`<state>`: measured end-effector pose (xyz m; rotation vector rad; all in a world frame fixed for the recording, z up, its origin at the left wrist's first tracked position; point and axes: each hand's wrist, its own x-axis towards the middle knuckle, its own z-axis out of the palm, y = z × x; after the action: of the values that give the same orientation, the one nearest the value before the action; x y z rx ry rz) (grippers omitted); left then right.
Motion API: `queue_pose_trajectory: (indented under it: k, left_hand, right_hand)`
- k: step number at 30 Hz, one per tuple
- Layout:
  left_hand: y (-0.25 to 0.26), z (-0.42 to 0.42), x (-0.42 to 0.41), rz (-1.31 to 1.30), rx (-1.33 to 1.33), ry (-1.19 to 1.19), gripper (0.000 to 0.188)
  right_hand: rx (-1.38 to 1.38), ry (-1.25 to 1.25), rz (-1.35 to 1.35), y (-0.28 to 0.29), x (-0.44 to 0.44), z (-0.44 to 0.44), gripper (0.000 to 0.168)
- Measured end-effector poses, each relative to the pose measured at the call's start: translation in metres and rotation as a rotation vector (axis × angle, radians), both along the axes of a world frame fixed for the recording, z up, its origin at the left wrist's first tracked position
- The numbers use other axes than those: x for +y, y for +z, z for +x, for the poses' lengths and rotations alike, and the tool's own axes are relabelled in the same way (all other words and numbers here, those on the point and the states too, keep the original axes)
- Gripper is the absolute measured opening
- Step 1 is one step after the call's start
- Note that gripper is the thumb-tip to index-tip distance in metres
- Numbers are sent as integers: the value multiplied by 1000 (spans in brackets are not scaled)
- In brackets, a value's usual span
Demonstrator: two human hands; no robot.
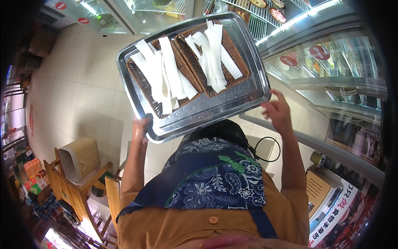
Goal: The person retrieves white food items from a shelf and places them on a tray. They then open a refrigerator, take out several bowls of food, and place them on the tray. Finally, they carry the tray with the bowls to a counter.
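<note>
A rectangular stainless-steel tray, tilted in view, is in front of my body. My left hand grips its near left corner, the thumb over the rim. At the right corner, my right hand has its index finger against or just behind the rim and its other fingers curled and blurred; whether it bears the tray I cannot tell. Two brown woven baskets, a left one and a right one, lie side by side on the tray. Flat white strips overlap in both, their material unclear. Water drops dot the bare metal.
Lit glass-door display coolers with wire shelves stand ahead. A glass door stands ajar at right, above a grey rail. A wooden chair and a beige bin-like container are at left on the tiled floor.
</note>
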<state>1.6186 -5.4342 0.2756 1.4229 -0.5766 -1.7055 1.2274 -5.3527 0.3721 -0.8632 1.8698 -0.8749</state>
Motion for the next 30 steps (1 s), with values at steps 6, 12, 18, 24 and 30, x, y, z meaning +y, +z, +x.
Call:
queue_pose_trajectory:
  k: [6,12,18,24,30]
  left_hand:
    - [-8,7,-9,45,-67,-63,44]
    - [-23,-1,-15,41,-67,-48,38]
    - [-85,-24,-39,109,-42,43,41]
    - [-140,-54,-47,224,-71,233,42]
    - [-171,-150,-82,204,15,357,44]
  right_hand:
    - [-398,32,2,-48,-92,23,27]
    - [-617,-77,-95,-89,-88,3,22]
    - [-578,-237,-92,-122,-122,-90,24]
    - [-523,-430,-17,-260,-176,-208,21]
    - [-517,-680,-99,-431,-300,-329,20]
